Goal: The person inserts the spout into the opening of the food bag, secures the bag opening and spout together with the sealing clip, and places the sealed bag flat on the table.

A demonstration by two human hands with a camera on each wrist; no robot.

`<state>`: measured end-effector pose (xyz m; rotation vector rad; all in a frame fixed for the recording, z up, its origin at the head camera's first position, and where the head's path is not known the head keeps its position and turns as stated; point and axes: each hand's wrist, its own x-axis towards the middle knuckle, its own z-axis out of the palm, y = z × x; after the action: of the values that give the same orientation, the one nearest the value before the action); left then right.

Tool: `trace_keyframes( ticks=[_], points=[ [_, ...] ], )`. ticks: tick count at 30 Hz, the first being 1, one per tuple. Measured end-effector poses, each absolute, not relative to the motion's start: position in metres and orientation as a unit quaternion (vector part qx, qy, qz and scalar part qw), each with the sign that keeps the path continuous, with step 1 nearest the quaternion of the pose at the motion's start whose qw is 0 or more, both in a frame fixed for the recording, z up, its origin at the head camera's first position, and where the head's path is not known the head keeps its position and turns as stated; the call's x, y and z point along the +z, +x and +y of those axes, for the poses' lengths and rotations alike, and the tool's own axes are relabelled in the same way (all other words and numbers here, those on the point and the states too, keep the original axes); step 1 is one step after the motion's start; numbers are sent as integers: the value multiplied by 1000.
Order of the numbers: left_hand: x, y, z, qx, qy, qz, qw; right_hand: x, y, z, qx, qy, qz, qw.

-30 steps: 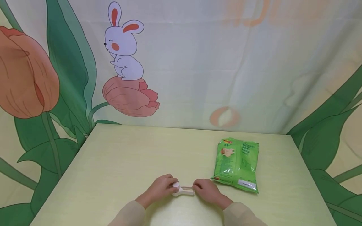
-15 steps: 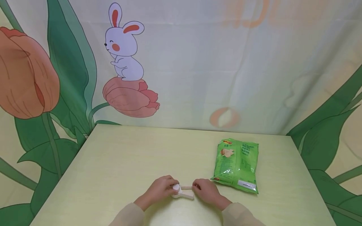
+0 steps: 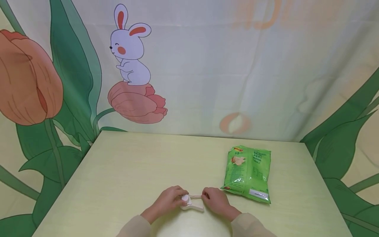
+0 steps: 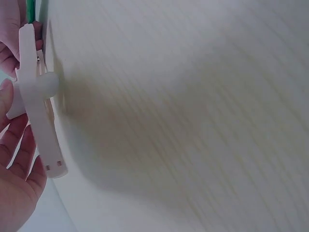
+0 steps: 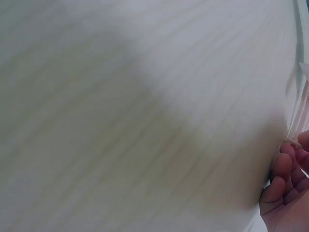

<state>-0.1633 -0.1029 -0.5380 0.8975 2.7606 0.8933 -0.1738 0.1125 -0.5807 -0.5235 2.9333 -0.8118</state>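
Note:
My left hand (image 3: pixel 171 199) grips a white plastic device (image 3: pixel 192 207) made of a slim bar with a round knob. Its bar sticks out towards the right hand, its free end nearer me. In the left wrist view the bar (image 4: pixel 44 121) shows two small slots near one end, and fingers and thumb hold it by the knob part. Thin pale strands (image 3: pixel 195 197) run from the device to my right hand (image 3: pixel 217 200), whose fingertips pinch their far end. In the right wrist view the strands (image 5: pixel 299 116) meet at the pinched fingertips. What kind of device it is, I cannot tell.
A green snack packet (image 3: pixel 248 172) lies on the pale wood-grain table (image 3: pixel 148 161), just beyond and right of my right hand. Behind the table's far edge hangs a printed cloth (image 3: pixel 195 72) with a rabbit and tulips.
The free end of the white bar has swung towards me, away from the strands. Both hands keep nearly the same places and holds. The packet has not moved.

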Motion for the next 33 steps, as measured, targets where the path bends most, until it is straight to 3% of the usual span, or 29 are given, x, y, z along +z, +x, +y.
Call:
trace_keyframes(
  ticks=[20, 33],
  points=[
    [-534, -162, -99, 330, 273, 902, 45, -581, -172, 112, -267, -164, 949, 19],
    [-526, -170, -102, 328, 259, 908, 39, -561, -170, 122, -268, -176, 947, -11]
  ],
)
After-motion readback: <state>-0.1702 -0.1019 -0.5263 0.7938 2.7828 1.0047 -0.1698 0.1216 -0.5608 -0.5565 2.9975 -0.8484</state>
